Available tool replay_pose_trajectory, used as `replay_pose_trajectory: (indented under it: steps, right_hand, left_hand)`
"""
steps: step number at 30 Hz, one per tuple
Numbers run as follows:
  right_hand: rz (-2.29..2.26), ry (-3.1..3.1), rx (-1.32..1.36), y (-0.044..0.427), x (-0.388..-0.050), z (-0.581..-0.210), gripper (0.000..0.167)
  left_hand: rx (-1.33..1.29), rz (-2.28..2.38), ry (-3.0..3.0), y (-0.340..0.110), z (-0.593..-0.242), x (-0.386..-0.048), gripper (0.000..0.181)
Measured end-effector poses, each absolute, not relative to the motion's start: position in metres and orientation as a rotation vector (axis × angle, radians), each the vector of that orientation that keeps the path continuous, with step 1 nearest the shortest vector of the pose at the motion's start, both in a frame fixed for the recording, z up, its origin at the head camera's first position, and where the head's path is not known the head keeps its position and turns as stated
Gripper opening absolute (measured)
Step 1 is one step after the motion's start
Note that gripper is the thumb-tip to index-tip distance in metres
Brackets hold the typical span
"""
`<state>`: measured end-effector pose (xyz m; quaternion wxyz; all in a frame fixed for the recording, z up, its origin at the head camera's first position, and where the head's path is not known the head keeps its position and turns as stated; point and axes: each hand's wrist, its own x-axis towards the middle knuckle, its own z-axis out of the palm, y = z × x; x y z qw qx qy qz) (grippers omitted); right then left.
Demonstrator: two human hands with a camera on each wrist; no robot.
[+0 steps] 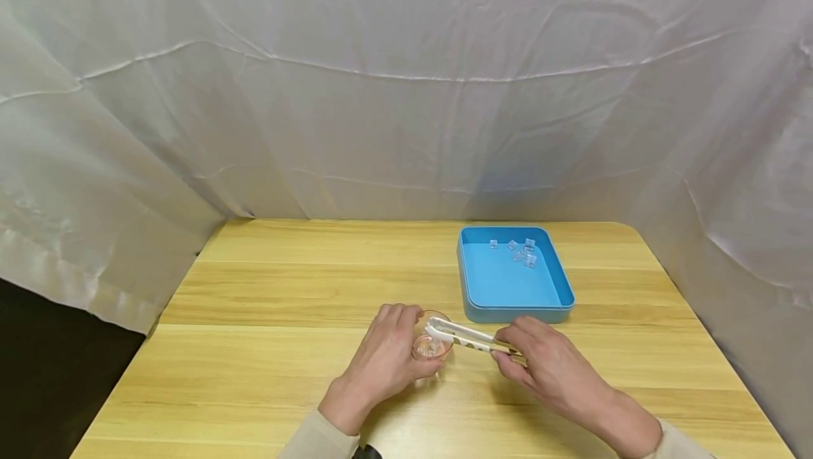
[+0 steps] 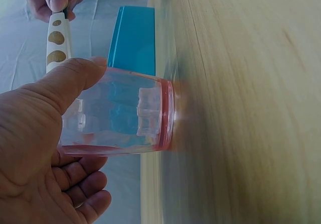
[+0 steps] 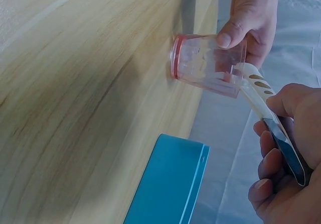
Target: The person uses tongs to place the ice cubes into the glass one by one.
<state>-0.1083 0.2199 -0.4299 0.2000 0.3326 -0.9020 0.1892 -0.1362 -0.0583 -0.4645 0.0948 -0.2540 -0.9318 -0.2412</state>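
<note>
A clear cup with a reddish base band [image 2: 166,114] stands upright on the wooden table. My left hand [image 1: 383,354] holds its side, thumb on one face and fingers around the other. Clear cubes [image 2: 148,112] lie at the cup's bottom. My right hand [image 1: 551,364] grips a pair of tongs [image 1: 468,337] with white, brown-spotted arms. The tong tips are at the cup's mouth, and a clear piece [image 2: 80,114] shows near the rim in the left wrist view; whether the tips still pinch it, I cannot tell.
A square blue tray [image 1: 502,289] sits beyond my right hand, with several clear cubes [image 1: 530,260] towards its far side. Pale grey curtain [image 1: 406,127] hangs behind and beside the wooden table [image 1: 286,360].
</note>
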Motion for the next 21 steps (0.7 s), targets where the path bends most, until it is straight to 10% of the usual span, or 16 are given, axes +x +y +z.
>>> replay_pose_trajectory:
  steps: [21]
  right_hand:
    - [0.525,-2.520,0.924,0.2199,-0.1079,-0.4289,0.018]
  left_hand:
    - [-0.746,-0.715,-2.778,-0.0585,-0.4641,-0.1363,0.072]
